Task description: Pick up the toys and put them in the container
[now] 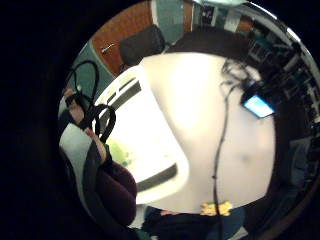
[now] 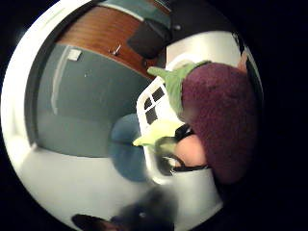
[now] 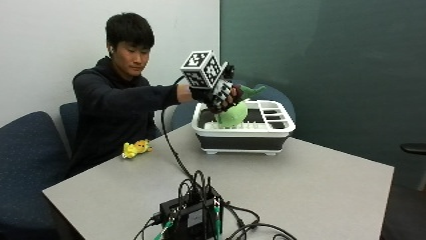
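My fingers [image 3: 225, 98] are clamped on the purple eggplant toy [image 2: 219, 122], held over the white container [image 3: 243, 134] at the desk's far edge. A green toy [image 3: 232, 116] already lies inside. A yellow toy [image 3: 136, 148] remains near the desk's edge by me. No legible labels observed.

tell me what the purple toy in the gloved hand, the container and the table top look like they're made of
Purple toy: looks like plush fabric, with a fuzzy matte nap and a green cloth top; the hand holds it over the container.
Container: apparently moulded plastic, with a smooth white slotted rim and a dark lower band.
Table: probably laminate, flat, grey and matte; hard to be sure.
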### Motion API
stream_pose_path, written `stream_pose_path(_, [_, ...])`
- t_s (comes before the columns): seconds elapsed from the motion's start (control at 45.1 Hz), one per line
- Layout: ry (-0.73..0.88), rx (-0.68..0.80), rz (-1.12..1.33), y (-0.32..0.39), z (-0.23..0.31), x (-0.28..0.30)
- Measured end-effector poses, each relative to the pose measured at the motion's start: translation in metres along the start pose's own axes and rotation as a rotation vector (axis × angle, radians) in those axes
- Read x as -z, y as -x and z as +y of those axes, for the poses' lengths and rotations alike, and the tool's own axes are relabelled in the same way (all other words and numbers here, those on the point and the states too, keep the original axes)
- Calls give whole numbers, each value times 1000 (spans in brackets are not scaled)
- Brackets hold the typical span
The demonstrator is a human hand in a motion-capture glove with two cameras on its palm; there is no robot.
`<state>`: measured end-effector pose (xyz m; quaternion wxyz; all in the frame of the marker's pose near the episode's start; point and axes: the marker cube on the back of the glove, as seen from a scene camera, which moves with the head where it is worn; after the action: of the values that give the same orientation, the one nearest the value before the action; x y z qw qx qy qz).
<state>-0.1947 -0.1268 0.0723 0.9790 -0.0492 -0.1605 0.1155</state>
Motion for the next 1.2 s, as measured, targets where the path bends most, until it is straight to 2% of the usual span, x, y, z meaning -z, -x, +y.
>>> stream_pose_path(0.111, [144,0,51,-7,-1,-25])
stream_pose_path(0.199, [200,59,96,-14,2,-16])
stream_pose_path(0.332, [196,249,153,-33,21,28])
stream_pose_path(0.443, [349,467,253,-82,58,75])
stream_pose_path(0.554, [475,616,431,-137,117,84])
stream_pose_path(0.842, [758,586,680,-262,203,25])
stream_pose_path(0.908, [754,597,679,-269,210,18])
stream_pose_path(1.019, [639,665,676,-268,220,6])
stream_pose_path(1.196, [502,772,512,-257,231,-10])
